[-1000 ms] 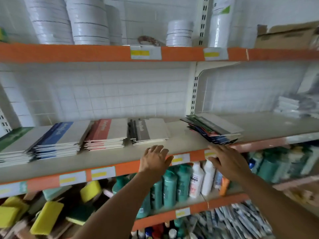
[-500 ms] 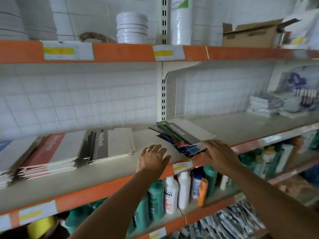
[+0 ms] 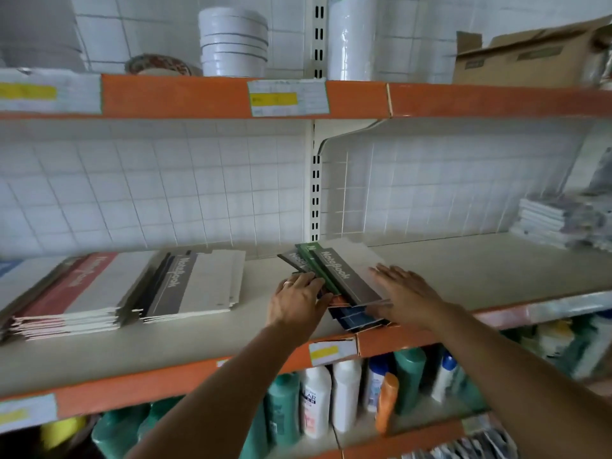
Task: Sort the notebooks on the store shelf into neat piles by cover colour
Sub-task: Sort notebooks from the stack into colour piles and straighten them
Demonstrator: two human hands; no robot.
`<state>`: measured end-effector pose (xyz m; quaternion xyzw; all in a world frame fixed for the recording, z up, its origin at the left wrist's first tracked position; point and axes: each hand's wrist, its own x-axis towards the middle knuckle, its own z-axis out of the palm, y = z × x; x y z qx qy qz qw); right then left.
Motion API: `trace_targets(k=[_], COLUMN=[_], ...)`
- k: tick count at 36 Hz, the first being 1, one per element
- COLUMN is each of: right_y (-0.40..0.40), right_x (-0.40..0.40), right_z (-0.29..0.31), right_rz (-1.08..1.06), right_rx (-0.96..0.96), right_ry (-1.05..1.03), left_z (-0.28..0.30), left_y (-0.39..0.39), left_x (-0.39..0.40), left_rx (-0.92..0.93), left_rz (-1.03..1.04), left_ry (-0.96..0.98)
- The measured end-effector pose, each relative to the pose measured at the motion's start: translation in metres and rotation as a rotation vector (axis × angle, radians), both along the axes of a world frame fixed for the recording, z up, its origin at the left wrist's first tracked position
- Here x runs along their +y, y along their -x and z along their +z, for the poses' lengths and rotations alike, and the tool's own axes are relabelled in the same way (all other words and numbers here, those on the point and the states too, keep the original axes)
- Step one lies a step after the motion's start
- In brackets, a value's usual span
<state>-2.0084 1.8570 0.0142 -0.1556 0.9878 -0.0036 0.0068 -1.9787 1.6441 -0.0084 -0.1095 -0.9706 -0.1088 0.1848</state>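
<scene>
Both hands had come up off the shelf's front edge and onto the loose, fanned heap of mixed-colour notebooks (image 3: pixel 334 276), which half a second before only the right one was touching. Furthest left on the pale middle shelf (image 3: pixel 463 270) lay the neat pile of red-banded white notebooks (image 3: pixel 76 293), and touching its right side sat the tidy pile of grey-banded white notebooks (image 3: pixel 195 283). Just right of that, apart from it, the left hand (image 3: pixel 298 299), with a ring on one finger, rested on the heap's left edge, fingers straight and close together against the covers; I could not tell if the thumb hooked under anything. The heap itself lay askew near the shelf's front lip, a grey-banded cover on top, green ones showing beneath it, red and dark blue ones poking out at the near corner. The right hand (image 3: pixel 404 293) lay flat on the heap's right side, fingers spread and straight. Far right on the same shelf, well apart, stood a blurred stack of white booklets (image 3: pixel 546 223). Below, green and white plastic bottles (image 3: pixel 331 399) lined the lower shelf.
</scene>
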Motion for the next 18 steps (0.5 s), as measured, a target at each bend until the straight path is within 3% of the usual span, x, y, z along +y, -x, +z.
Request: trace_targets(k=[4, 15, 18], right_y=[0.009, 0.005, 0.004], right_x=[0.005, 0.010, 0.015], right_z=[-0.001, 0.001, -0.004], right_rz=[0.096, 0.245, 0.278], right_rx=[-0.005, 0.225, 0.240], right_ry=[0.037, -0.006, 0.066], left_z=[-0.002, -0.013, -0.016], left_y=[-0.004, -0.026, -0.029], left_x=[0.012, 0.032, 0.037], left_rx=[0.024, 0.094, 0.133], left_rz=[0.074, 0.261, 0.292], left_ry=[-0.027, -0.082, -0.079])
